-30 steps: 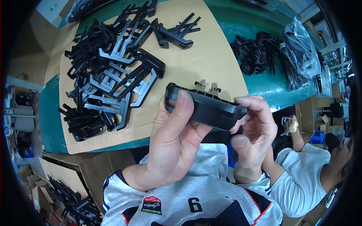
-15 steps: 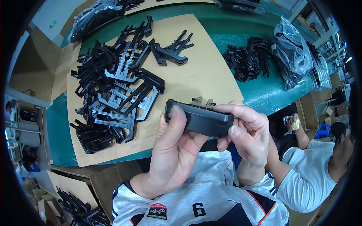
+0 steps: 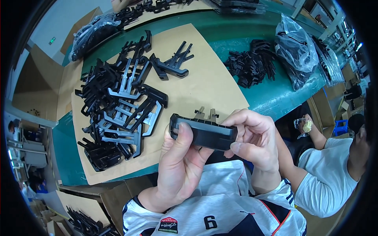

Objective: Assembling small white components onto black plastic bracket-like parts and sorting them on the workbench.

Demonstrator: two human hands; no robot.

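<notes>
A black plastic part (image 3: 204,133) with a smooth, rounded front and two prongs (image 3: 206,114) behind its upper edge is held in front of my chest. My left hand (image 3: 179,161) grips its left end, the thumb pressed flat on the front face and the fingers behind. At the right end, my right hand (image 3: 254,139) has its index finger by the upper corner and its thumb by the lower one. Some of the right fingers are hidden behind the part. Beyond my hands, similar black pronged parts (image 3: 130,84) lie heaped on a cardboard sheet (image 3: 201,86).
The green table (image 3: 281,100) carries a pile of small black pieces (image 3: 252,63) and plastic-bagged parts (image 3: 297,51) at the right. Another person (image 3: 323,173) sits close on my right, holding something in clear wrap. An open carton (image 3: 118,194) stands below the table's near edge.
The whole view has shifted a little. In my hands the part sits slightly further left and lower, and its prongs show more clearly. Both hands still hold it.
</notes>
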